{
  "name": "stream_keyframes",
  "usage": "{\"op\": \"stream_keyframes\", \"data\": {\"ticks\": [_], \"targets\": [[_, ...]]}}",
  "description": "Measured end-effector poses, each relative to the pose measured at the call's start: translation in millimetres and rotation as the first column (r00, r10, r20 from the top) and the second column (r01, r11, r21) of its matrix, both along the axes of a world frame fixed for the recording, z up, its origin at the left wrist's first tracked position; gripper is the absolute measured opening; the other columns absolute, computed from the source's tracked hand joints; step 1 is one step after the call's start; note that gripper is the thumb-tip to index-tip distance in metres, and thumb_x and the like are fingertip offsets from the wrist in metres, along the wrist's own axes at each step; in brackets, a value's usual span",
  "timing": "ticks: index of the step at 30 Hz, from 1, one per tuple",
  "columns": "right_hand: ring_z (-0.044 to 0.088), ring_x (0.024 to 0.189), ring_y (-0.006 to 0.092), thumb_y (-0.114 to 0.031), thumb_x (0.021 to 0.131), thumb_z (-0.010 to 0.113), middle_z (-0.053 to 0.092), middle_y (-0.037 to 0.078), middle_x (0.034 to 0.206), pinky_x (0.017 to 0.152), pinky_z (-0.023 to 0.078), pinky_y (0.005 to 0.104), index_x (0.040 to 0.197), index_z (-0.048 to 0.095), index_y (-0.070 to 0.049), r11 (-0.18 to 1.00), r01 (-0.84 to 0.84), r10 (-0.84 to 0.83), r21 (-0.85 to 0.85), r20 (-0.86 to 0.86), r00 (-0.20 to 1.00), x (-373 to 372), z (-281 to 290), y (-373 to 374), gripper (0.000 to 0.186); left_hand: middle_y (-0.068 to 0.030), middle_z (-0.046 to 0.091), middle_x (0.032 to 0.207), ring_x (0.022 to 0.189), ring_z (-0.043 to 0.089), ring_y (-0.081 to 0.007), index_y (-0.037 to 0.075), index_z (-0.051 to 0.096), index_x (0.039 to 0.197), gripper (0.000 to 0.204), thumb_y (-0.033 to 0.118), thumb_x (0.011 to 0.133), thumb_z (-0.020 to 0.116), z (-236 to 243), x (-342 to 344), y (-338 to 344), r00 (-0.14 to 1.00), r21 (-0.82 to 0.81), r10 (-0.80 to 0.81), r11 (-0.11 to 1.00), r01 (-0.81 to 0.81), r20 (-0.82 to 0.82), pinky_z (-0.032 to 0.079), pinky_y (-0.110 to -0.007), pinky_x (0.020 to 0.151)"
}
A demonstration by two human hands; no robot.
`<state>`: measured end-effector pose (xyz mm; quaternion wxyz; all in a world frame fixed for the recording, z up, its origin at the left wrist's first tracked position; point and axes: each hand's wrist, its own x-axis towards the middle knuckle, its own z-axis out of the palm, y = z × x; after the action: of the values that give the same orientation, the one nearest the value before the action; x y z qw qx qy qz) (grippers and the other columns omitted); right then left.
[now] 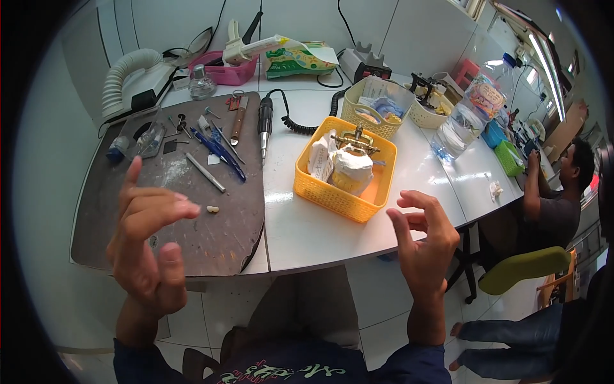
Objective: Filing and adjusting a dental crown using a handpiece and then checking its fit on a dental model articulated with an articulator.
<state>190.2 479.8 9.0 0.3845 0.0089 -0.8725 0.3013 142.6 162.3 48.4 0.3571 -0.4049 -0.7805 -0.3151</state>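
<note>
Evidently both hands are empty, lifted off the tabletop (300,240). Left hand (146,243) over the near left part of the dark mat (217,246); fingers bent, thumb and forefinger well apart. Right hand (427,242) just right of the yellow basket (332,203), apparently not touching; fingers curled, a gap between them and the thumb. Small cream-coloured piece (212,209) lies on the mat just right of the left fingers, probably set on bare ground so it is easy to spot. Basket stands on the white surface right of the mat, holding a pale, wrapped-looking cast (354,169) and a brass-coloured hinged frame (361,139); its walls likely keep the set together. Hand tools spread farther back: a metal stick (206,173), blue pen-like tools (220,150), a wooden-handled knife (239,125), seemingly within reach yet off the near working patch. Corded handpiece (265,121) lies along the mat's right edge, tip toward the wearer, presumably for quick pickup. Large water bottle (473,109) stands far right, perhaps to stay clear of the tools.
</note>
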Motion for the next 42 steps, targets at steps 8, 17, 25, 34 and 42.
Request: {"op": "stream_keyframes", "data": {"ticks": [8, 17, 25, 34, 42], "targets": [[0.064, 0.087, 0.0279, -0.018, 0.082, 0.072, 0.064, 0.015, 0.101, 0.076, 0.050, 0.0371, 0.102, 0.063, -0.001, 0.934, -0.270, 0.245, 0.233, 0.131, 0.961, -53, 50, 36, 0.028, -0.0148, 0.060, 0.106, 0.101, 0.058, -0.0325, 0.004, 0.054, 0.118, 0.040, 0.016, 0.082, 0.066, 25, -54, 115, 0.985, -0.364, -0.172, 0.917, 0.166, 0.016, 0.037, -0.049, 0.102], [0.056, 0.104, 0.0326, -0.021, 0.068, 0.078, 0.053, 0.015, 0.109, 0.090, 0.046, 0.0406, 0.118, 0.053, -0.003, 0.793, -0.507, 0.298, 0.340, 0.508, 0.808, -78, 56, 27, 0.058, -0.0141, 0.059, 0.110, 0.100, 0.059, -0.0320, 0.005, 0.056, 0.116, 0.041, 0.014, 0.080, 0.071, -1, -71, 144, 0.933, -0.286, -0.172, 0.920, 0.267, 0.317, 0.045, -0.042, 0.087], [0.057, 0.098, 0.0348, -0.020, 0.067, 0.079, 0.048, 0.016, 0.115, 0.086, 0.047, 0.0409, 0.119, 0.049, -0.003, 0.716, -0.598, 0.395, 0.359, 0.498, 0.772, -98, 54, 28, 0.061, -0.0142, 0.061, 0.106, 0.094, 0.062, -0.0316, 0.005, 0.060, 0.112, 0.032, 0.011, 0.082, 0.069, -13, -80, 142, 0.919, -0.198, -0.199, 0.940, 0.278, 0.341, 0.049, -0.040, 0.081], [0.055, 0.101, 0.0334, -0.029, 0.066, 0.079, 0.048, 0.017, 0.102, 0.086, 0.047, 0.0440, 0.112, 0.050, 0.000, 0.764, -0.511, 0.273, 0.395, 0.520, 0.810, -110, 52, 9, 0.062, -0.0182, 0.061, 0.100, 0.084, 0.063, -0.0334, -0.002, 0.057, 0.105, 0.031, 0.011, 0.080, 0.069, -19, -90, 142, 0.935, -0.063, -0.222, 0.967, 0.248, 0.276, 0.050, -0.041, 0.075], [0.055, 0.101, 0.0328, -0.031, 0.061, 0.078, 0.052, 0.017, 0.107, 0.088, 0.045, 0.0424, 0.119, 0.055, -0.003, 0.778, -0.554, 0.371, 0.297, 0.494, 0.786, -105, 71, 23, 0.069, -0.0191, 0.056, 0.121, 0.100, 0.063, -0.0330, 0.003, 0.043, 0.126, 0.053, 0.015, 0.082, 0.070, -27, -90, 143, 0.909, 0.094, -0.327, 0.945, 0.313, 0.259, 0.051, -0.041, 0.084]]}}
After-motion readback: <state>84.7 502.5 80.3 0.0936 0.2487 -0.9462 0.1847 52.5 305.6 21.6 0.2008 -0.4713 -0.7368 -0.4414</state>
